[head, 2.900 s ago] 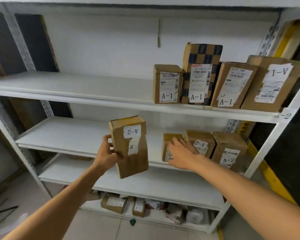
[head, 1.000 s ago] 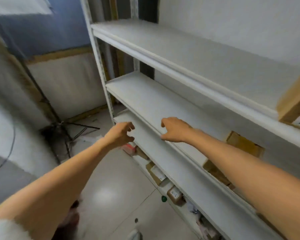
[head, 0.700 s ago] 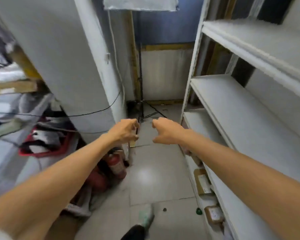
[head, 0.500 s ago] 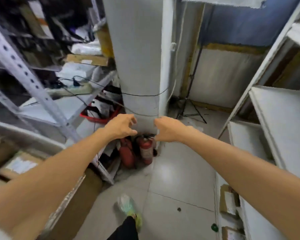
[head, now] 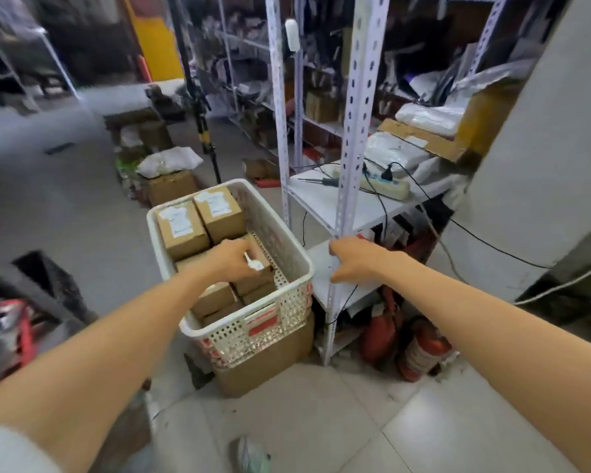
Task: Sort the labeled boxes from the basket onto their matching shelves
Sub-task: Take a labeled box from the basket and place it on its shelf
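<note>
A white perforated basket [head: 253, 332] stands on a brown carton [head: 263, 367] on the floor. It holds several brown cardboard boxes with white labels; two of them [head: 181, 227] [head: 219, 209] stand upright at its far end. My left hand [head: 231, 261] reaches into the basket, its fingers bent down over the top of a labelled box [head: 261, 259]. Whether they grip the box is unclear. My right hand [head: 352, 259] hovers to the right of the basket rim with loosely curled fingers, holding nothing.
A white metal rack [head: 355, 114] stands just right of the basket, with a power strip [head: 386, 187] and cables on its shelf. Two red fire extinguishers [head: 420, 353] stand under it. A white pillar [head: 543, 165] rises at the right. More cartons [head: 171, 189] lie beyond the basket.
I have turned from the shelves with A-1 and A-2 boxes to the basket. The box my left hand held is gone, and that hand now reaches into the basket.
</note>
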Demonstrator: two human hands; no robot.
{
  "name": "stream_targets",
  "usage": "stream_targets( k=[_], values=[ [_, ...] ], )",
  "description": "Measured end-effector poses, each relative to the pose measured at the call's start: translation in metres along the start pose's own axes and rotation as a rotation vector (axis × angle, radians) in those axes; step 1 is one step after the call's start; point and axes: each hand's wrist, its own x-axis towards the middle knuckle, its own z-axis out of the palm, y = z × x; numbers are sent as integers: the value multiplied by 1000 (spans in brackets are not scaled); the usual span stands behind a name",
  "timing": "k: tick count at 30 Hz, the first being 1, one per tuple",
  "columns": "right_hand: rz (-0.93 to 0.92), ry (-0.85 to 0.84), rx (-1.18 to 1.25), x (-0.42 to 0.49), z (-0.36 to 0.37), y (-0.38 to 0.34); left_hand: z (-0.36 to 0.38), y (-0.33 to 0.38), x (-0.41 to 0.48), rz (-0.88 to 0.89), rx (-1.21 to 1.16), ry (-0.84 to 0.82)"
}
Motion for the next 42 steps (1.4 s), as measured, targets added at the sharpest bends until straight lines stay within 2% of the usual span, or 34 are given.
stream_targets(
  k=[8, 16, 24, 30, 34, 38, 42],
  values=[
    [-121, -77, -109, 114, -7, -65, -17, -111, 25, -217, -130, -28],
    [-115, -113, -105, 208, -4, -87, -14, -177, 74, -287, -228, -59],
    [-159, -247, -109, 288, 18, -84, 7, -210, 113, -358, -295, -136],
    [-231, -312, -124, 359, 35, -70, 11, -221, 150, -482, -363, -107],
    [-262, -347, -147, 405, 55, -56, 25, -221, 178, -497, -355, -104],
    [-198, -439, -90, 436, 93, -47, 51, -222, 203, -452, -277, -225],
    [-66, -407, 140, 465, 141, -41, 84, -228, 231, -516, -417, -192]
  ],
)
